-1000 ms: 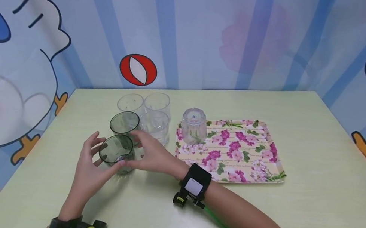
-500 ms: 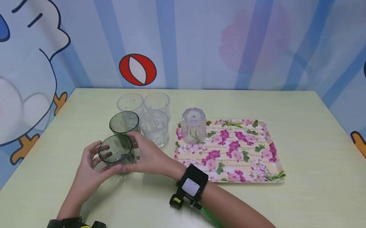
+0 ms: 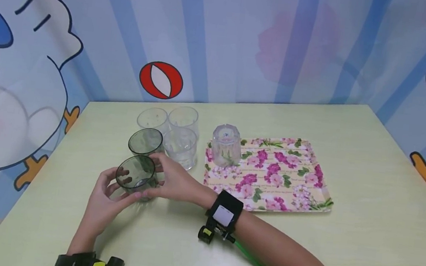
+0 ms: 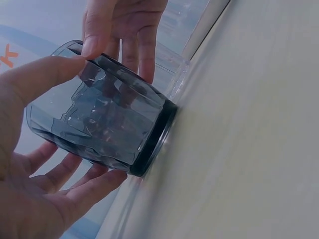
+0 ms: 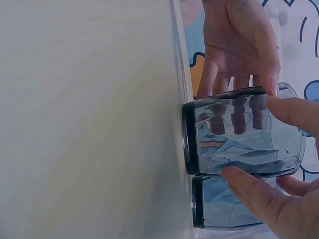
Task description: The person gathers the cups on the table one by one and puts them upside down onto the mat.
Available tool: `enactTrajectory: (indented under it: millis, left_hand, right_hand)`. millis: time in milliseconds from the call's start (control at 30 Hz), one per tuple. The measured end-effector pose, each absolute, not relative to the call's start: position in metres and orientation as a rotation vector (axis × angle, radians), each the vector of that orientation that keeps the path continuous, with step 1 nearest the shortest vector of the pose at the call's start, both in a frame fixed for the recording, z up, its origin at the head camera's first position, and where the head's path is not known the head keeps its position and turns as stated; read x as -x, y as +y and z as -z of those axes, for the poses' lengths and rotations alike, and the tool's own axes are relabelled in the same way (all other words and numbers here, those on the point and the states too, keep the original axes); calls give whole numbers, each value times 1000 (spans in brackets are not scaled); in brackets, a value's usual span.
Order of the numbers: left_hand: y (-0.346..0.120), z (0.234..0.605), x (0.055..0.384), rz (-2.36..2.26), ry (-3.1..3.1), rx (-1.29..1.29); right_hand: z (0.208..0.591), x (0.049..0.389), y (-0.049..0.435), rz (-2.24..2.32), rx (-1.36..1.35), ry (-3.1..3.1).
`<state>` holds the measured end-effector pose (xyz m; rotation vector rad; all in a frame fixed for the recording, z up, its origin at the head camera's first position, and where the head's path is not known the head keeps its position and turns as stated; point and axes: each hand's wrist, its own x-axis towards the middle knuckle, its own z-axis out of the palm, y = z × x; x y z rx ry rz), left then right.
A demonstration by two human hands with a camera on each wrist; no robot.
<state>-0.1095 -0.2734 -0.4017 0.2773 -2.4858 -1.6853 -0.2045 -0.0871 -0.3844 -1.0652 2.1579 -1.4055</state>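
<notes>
In the head view a smoky grey drinking glass [image 3: 136, 174] stands upright between both hands, its base right at the table top. My left hand [image 3: 103, 206] holds it from the left, thumb on the near side and fingers around the far left wall. My right hand [image 3: 180, 182] grips the same glass from the right, thumb tip close to the left thumb. Right behind it stands a second smoky glass [image 3: 145, 141]. In the right wrist view the gripped glass [image 5: 234, 132] shows a thick dark base, with the other smoky glass [image 5: 222, 204] beside it.
Three clear glasses [image 3: 180, 144] stand grouped behind the smoky ones. A floral tray [image 3: 271, 179] lies to the right, with an upside-down clear glass [image 3: 226, 145] on its left end. A patterned curtain [image 3: 243, 44] rises behind the pale table [image 3: 341, 253].
My left fingers have come closer around the glass, and the left hand has dropped slightly. My right hand has barely shifted. The other glasses and the tray stay where they were.
</notes>
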Motion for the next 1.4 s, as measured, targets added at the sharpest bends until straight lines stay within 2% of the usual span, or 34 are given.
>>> enactTrajectory:
  millis: [833, 1400]
  left_hand:
    - [-268, 394, 110, 1657, -2449, -257]
    - [-268, 358, 106, 1524, -2452, -53]
  right_hand:
    - [374, 205, -83, 1391, 1109, 2195]
    - [344, 200, -75, 1424, 1230, 2255]
